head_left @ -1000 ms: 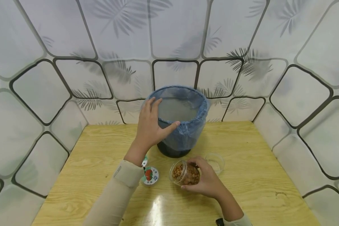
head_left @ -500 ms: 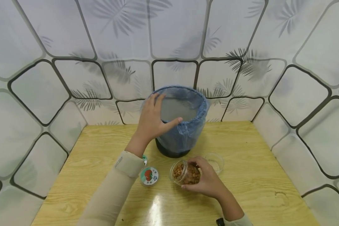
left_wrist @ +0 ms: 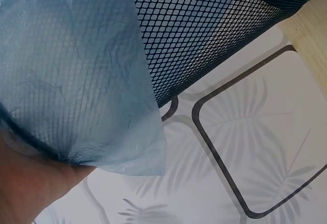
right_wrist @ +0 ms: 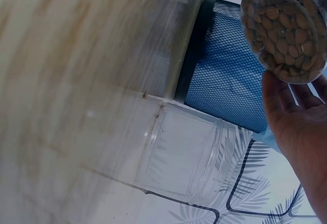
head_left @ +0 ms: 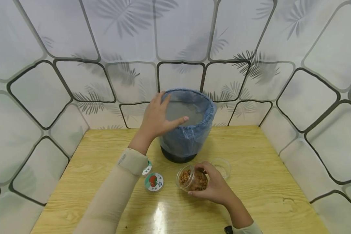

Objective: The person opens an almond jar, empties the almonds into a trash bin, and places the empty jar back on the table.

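Observation:
My right hand (head_left: 212, 187) grips a clear jar of brown nuts (head_left: 192, 178), tilted with its mouth toward the left. In the right wrist view the nuts in the jar (right_wrist: 286, 32) show through its base. My left hand (head_left: 158, 118) lies over the left rim of a mesh waste bin (head_left: 178, 157) lined with a blue plastic bag (head_left: 191, 136). Its fingers are spread and fairly straight, with the thumb over the bin's opening. In the left wrist view part of the left hand (left_wrist: 33, 185) shows at the bag's edge, most fingers hidden.
A second clear jar (head_left: 221, 168) stands behind the right hand. Two round printed lids, one with a red picture (head_left: 153, 181) and another partly behind the left sleeve (head_left: 147, 168), lie left of the nuts. Patterned cloth walls (head_left: 181, 78) enclose the wooden table (head_left: 251, 204).
My left hand has shifted slightly up and farther over the bin's rim. The right hand and the tilted jar have stayed almost still.

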Available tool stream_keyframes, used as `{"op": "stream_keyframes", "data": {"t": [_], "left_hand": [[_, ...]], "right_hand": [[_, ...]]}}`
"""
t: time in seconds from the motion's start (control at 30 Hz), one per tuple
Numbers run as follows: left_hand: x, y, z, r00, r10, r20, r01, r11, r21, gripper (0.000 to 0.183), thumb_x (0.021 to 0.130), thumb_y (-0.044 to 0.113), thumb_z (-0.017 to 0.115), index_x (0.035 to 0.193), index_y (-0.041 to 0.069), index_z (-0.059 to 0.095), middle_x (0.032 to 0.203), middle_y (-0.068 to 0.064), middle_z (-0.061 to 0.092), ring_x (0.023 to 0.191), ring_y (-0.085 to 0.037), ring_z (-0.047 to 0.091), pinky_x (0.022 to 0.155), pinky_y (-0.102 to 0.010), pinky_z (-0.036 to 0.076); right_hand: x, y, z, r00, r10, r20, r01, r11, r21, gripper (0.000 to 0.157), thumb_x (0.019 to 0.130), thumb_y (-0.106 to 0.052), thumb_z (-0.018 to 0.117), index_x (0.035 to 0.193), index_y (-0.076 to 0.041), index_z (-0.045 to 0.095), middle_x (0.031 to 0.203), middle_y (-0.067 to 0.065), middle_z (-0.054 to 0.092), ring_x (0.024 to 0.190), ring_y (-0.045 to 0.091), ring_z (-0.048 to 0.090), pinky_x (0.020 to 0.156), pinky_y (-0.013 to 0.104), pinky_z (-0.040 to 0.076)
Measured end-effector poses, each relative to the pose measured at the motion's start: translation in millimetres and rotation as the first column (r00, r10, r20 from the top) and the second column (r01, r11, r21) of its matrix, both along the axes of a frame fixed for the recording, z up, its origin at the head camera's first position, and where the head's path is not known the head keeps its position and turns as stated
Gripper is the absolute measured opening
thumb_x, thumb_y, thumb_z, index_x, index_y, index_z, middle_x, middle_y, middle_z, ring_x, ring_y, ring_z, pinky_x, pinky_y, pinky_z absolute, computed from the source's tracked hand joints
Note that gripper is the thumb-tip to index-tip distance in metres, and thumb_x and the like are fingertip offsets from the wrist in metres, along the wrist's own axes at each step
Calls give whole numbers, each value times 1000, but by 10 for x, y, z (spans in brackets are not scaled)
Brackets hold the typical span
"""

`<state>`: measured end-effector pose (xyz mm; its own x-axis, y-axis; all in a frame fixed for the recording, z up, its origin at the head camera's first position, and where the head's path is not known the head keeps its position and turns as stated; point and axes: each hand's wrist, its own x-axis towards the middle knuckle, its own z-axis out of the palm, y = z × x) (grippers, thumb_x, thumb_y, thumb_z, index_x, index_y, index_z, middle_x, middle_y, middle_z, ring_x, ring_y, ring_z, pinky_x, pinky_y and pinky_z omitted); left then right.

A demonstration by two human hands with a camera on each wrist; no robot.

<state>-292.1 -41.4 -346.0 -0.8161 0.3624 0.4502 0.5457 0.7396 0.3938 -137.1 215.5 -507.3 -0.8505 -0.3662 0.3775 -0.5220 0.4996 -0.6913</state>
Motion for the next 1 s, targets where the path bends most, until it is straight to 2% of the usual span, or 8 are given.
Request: {"op": "stream_keyframes", "data": {"t": [0.17,0.3,0.47,0.73,1.0], "left_hand": [[-22,28,19,999,-1,51,6,995,-97,115,86,84,62,169,11,29,177,-19,15,163,-45,19,130,-65,22],[-24,38,18,996,19,90,-4,988,-156,116,86,87,58,171,16,24,179,-17,9,166,-44,9,133,-62,12],[-16,33,43,992,26,122,2,974,-228,112,86,89,54,171,22,26,179,-17,9,166,-44,0,134,-63,6],[-19,37,81,990,21,138,23,951,-309,108,87,91,49,170,25,27,179,-17,12,166,-44,1,133,-65,6],[-3,37,92,991,39,131,5,948,-317,108,88,91,49,170,25,29,179,-17,12,166,-44,-3,132,-66,7]], "right_hand": [[-1,-8,-8,1000,0,0,0,1000,0,77,71,-47,100,134,-30,58,127,-12,64,110,8,63,88,33,58],[10,-16,3,1000,3,6,-3,1000,2,78,71,-47,100,134,-30,57,128,-11,63,111,8,63,89,32,57],[14,-27,30,1000,6,-7,-6,1000,1,78,71,-44,101,134,-27,59,127,-9,64,110,10,63,87,32,57],[-31,3,65,1000,12,-20,-13,1000,-14,78,70,-42,101,134,-25,60,127,-10,66,112,10,66,90,35,60],[-14,-3,120,999,26,-24,-27,997,-68,77,73,-36,101,136,-11,65,129,-4,69,117,16,69,91,41,64]]}}
